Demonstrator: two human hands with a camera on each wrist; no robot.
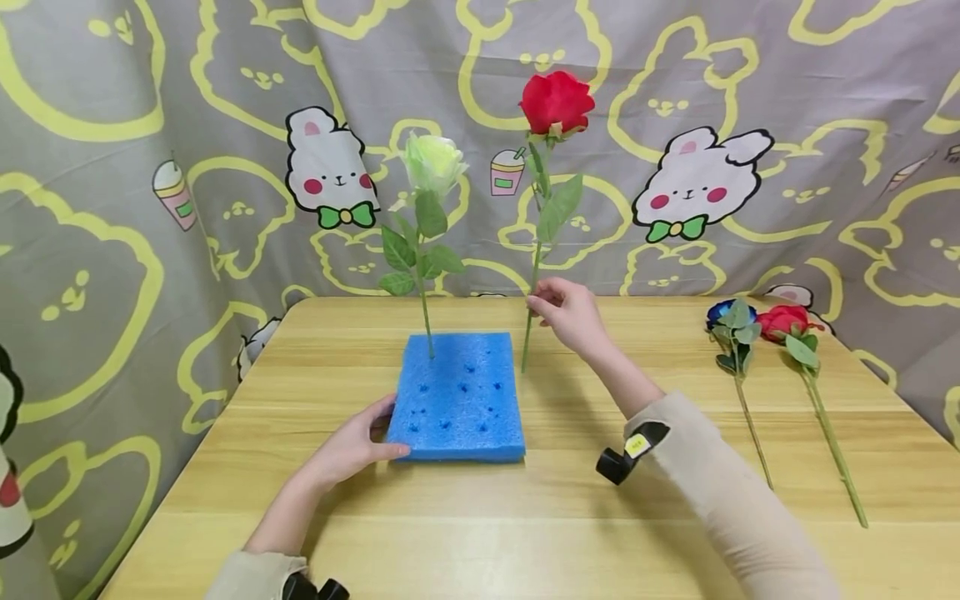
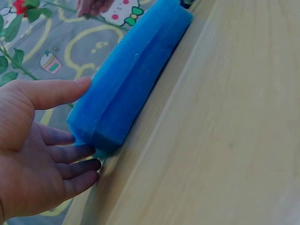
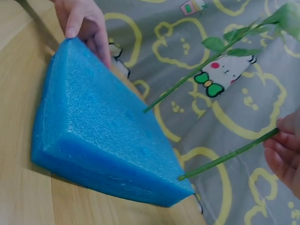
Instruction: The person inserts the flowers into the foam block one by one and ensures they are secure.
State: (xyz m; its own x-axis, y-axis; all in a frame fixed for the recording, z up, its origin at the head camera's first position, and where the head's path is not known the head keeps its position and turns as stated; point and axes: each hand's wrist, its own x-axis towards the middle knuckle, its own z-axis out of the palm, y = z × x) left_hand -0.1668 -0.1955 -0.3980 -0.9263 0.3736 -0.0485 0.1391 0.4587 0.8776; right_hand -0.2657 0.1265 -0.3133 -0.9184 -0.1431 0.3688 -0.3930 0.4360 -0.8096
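Observation:
A blue foam block (image 1: 457, 408) with several small holes in its top lies on the table. My left hand (image 1: 360, 443) rests at its near left corner, the thumb on the edge and the fairly straight fingers along the side. A white-green artificial rose (image 1: 435, 167) stands upright in the block's far left part. My right hand (image 1: 568, 315) pinches the stem of a red artificial rose (image 1: 557, 104) between thumb and fingers, holding it nearly upright. In the head view its lower stem end (image 3: 182, 178) appears just right of the block; whether it touches the foam I cannot tell.
On the right side of the wooden table (image 1: 300, 375) lie a blue rose (image 1: 731, 315) and another red rose (image 1: 786, 322), stems toward the near side. A grey patterned curtain (image 1: 465, 50) hangs behind the table.

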